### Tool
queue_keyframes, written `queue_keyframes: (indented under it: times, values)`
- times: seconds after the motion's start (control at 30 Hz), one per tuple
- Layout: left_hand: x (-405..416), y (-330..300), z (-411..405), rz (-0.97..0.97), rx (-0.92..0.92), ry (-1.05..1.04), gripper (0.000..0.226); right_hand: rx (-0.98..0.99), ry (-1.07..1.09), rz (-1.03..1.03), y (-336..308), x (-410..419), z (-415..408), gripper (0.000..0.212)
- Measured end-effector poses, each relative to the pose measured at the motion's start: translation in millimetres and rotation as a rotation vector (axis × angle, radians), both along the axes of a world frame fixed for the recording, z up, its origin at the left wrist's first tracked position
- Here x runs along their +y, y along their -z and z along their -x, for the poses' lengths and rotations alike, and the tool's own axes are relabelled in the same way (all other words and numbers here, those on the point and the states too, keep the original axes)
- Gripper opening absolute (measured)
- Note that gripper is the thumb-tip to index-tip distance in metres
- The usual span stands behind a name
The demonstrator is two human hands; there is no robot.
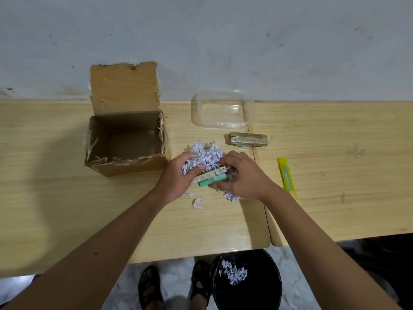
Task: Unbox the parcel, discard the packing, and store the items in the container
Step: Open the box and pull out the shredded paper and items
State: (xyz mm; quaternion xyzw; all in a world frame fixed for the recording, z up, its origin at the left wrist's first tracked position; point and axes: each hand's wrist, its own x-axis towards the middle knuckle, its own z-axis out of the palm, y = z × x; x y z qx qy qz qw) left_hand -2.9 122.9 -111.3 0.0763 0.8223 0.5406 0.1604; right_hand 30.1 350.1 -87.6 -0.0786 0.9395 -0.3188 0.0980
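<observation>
Right, head view, the only one: both hands are in the pile of shredded paper [202,157] on the table [67,198], just right of the open box [125,144]. Left hand [178,177] has its fingers curled round a clump of shreds; right hand [241,175] is curled over the other side of the pile, pinching at shreds next to a tan packet [209,174] and a green tube [210,182] half buried between the hands

Risks, as I judge them:
- packet or tube gets scooped up with the paper and goes into the bin [247,285], since they sit tangled in the same clump
- loose shreds drop on the carry, because the bin is below the table edge; a few strips [198,203] already lie apart near the left wrist
- box looks empty, but its near corners are not fully visible, so something could be left inside

Around: clear container [220,113] stands behind the pile, nothing visible in it. A second packet [248,139] lies just in front of it, not yet stored. Yellow cutter [287,175] lies right of the right wrist, near enough to get knocked. Bin holds some shreds. Path from pile to container is open, only that packet sits beside it
</observation>
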Motion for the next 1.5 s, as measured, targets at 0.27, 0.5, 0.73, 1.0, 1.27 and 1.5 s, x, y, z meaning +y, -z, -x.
queue_keyframes:
  times: [0.27, 0.5, 0.73, 1.0, 1.27, 1.5]
  values:
    - [0, 0, 1, -0.004, -0.017, -0.004, 0.043, 0.24, 0.142, 0.275, -21, -1, -10, 0.03]
    - [1, -2, 1, 0.016, -0.024, 0.0, 0.027, 0.181, -0.017, 0.116, -14, -9, -6, 0.022]
    - [-1, -2, -1, 0.029, -0.002, 0.008, 0.038, 0.159, -0.085, -0.096, 0, -7, 1, 0.046]
    - [-1, -9, -1, 0.017, -0.053, 0.008, 0.037, 0.198, -0.138, -0.131, 1, -6, 0, 0.044]
    - [-1, -10, 0, 0.015, -0.088, 0.009, 0.034, 0.253, -0.041, 0.042, -36, 8, -26, 0.043]
    - [0, -8, -1, 0.035, -0.089, -0.009, 0.044, 0.245, 0.139, 0.068, -56, 41, -32, 0.041]
